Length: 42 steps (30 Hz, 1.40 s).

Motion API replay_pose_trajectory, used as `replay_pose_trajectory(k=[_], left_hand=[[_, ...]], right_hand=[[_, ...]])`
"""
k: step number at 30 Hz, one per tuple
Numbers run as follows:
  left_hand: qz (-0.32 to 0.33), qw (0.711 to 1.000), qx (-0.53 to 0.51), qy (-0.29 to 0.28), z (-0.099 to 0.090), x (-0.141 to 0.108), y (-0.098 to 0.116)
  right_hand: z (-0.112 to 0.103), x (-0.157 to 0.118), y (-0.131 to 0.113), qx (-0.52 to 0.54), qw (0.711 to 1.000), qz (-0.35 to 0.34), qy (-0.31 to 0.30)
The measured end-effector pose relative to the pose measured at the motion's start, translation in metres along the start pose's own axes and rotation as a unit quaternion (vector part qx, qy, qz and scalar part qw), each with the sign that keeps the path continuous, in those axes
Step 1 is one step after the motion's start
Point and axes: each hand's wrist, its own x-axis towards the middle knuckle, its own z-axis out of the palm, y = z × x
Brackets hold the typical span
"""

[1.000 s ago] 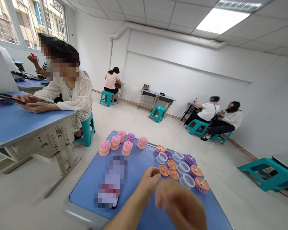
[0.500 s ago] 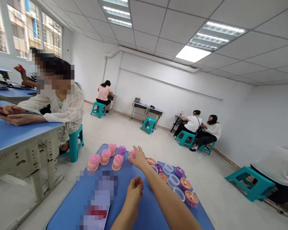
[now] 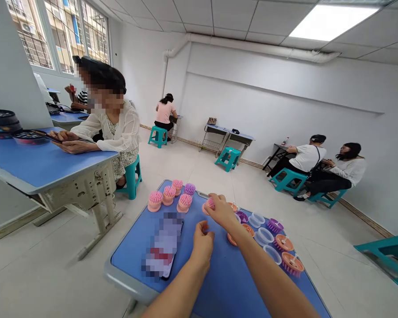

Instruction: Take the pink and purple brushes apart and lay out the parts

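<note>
My right hand [image 3: 220, 212] is closed around a pink bristled scalp brush [image 3: 209, 205] at the far edge of the blue table; its fingers cover part of it. Closer to me, my left hand [image 3: 203, 243] hovers over the tabletop, fingers loosely curled and thumb apart, with nothing visible in it. Left of my hands stand several pink scalp brushes [image 3: 169, 195], bristles up, and a purple one [image 3: 190, 189]. On the right, orange bristled heads [image 3: 292, 263] and purple heads [image 3: 275, 225] lie bristles down among clear plastic cups [image 3: 264, 236]. My right arm hides some of these.
A phone [image 3: 166, 247] with a blurred screen lies on my blue table [image 3: 129, 258], left of my hands. Another blue table [image 3: 53, 161] stands to the left, with a seated person [image 3: 119, 128] holding a device. Teal stools [image 3: 228, 158] and other seated people are farther off.
The camera view has turned, so the table and hands appear farther right and the phone shows more fully. My right hand stays at the pink scalp brush; my left hand remains loosely curled.
</note>
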Motion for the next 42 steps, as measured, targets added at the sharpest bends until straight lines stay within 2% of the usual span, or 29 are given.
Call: replay_pose_trajectory(k=[4, 6, 8, 11, 14, 17, 20, 22, 30, 36, 40, 42], left_hand=[[0.086, 0.995, 0.05, 0.016, 0.002, -0.002, -0.003], [0.134, 0.988, 0.079, -0.024, 0.004, -0.005, -0.006], [0.168, 0.977, 0.096, -0.093, 0.005, -0.008, -0.01], [0.199, 0.955, 0.121, -0.185, 0.007, -0.016, -0.012], [0.218, 0.93, 0.143, -0.257, 0.008, -0.026, -0.009], [0.264, 0.904, 0.199, -0.27, 0.007, -0.035, -0.003], [0.315, 0.869, 0.262, -0.278, 0.005, -0.042, 0.003], [0.323, 0.855, 0.295, -0.278, 0.005, -0.044, 0.005], [0.243, 0.881, 0.346, -0.211, 0.007, -0.042, 0.006], [0.191, 0.886, 0.383, -0.179, 0.005, -0.037, 0.004], [0.172, 0.909, 0.337, -0.176, 0.005, -0.034, 0.001], [0.18, 0.921, 0.289, -0.19, 0.005, -0.033, 0.0]], right_hand=[[-0.012, -0.044, 0.02, 0.081, 0.995, -0.029, 0.053], [-0.015, -0.065, 0.032, 0.148, 0.984, -0.024, 0.096], [-0.016, -0.084, 0.04, 0.231, 0.966, 0.017, 0.113], [-0.017, -0.107, 0.046, 0.381, 0.917, 0.087, 0.078], [-0.018, -0.121, 0.051, 0.486, 0.865, 0.114, 0.055], [-0.019, -0.128, 0.058, 0.535, 0.834, 0.132, 0.028], [-0.021, -0.129, 0.064, 0.55, 0.823, 0.143, -0.004], [-0.02, -0.128, 0.067, 0.561, 0.814, 0.147, -0.02], [-0.014, -0.127, 0.064, 0.586, 0.791, 0.166, -0.056], [-0.011, -0.126, 0.058, 0.609, 0.774, 0.161, -0.064], [-0.007, -0.124, 0.058, 0.609, 0.774, 0.169, -0.046], [-0.006, -0.123, 0.059, 0.622, 0.764, 0.169, -0.031]])
